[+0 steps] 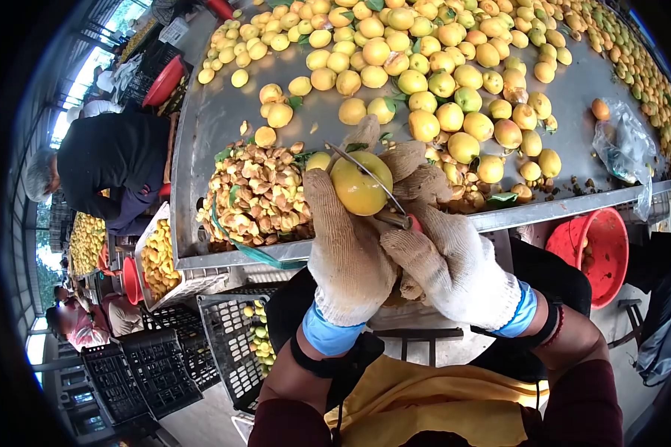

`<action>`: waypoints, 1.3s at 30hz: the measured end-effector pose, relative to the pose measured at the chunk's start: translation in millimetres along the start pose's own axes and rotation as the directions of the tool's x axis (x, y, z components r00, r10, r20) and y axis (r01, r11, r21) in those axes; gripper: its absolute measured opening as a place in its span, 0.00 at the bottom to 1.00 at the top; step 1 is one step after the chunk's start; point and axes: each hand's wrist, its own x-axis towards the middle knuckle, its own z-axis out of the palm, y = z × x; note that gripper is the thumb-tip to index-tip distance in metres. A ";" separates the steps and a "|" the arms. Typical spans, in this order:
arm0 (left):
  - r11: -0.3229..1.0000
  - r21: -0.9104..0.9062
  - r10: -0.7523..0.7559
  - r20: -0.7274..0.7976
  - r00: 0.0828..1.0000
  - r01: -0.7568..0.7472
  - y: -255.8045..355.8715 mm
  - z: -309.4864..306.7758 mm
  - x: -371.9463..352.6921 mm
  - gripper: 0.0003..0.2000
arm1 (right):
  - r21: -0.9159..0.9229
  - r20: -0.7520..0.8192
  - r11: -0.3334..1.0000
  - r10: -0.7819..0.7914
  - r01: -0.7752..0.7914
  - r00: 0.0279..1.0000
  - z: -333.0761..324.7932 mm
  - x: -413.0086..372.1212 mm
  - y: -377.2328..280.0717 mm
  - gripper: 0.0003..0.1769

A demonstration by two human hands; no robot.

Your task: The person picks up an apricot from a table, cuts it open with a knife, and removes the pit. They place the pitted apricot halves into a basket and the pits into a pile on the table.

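1. The left hand (347,249), in a white knit glove with a blue cuff, is closed around a yellow fruit (360,184). Its thumb runs up the fruit's near-left side and its fingers (406,165) curl behind the far side.
2. The fruit sits at the top of the left hand, just up and left of the right hand, and is lifted off the surface beyond it.
3. The right hand (455,264), gloved the same way, is clenched tight on a small tool with a red handle (414,222). It lies just beside the left hand, and the two gloves touch below the fruit.
4. From that grip a thin curved blade (365,173) arches across the fruit's front face and lies against its skin. Its tip reaches past the fruit's upper-left edge.
5. Just beyond both hands is a metal table (224,112).
6. To the left of the left hand, a heap of pits and trimmings (257,195) lies on the table.
7. Farther out from the hands, many loose yellow fruits (395,67) are spread over the table.
8. To the right of the right hand, below the table edge, stands a red basin (602,249). A clear plastic bag (625,145) lies on the table above it.
9. Below and left of the left hand are black crates (227,339).
10. Well to the left, a person in a dark top (115,165) leans over.
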 end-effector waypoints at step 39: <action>0.922 0.378 -0.024 -0.158 0.987 0.083 22.3 -2.2 16.0 0.23 | -0.028 0.110 0.974 0.229 -0.227 0.967 -19.1 13.2 -17.1 0.22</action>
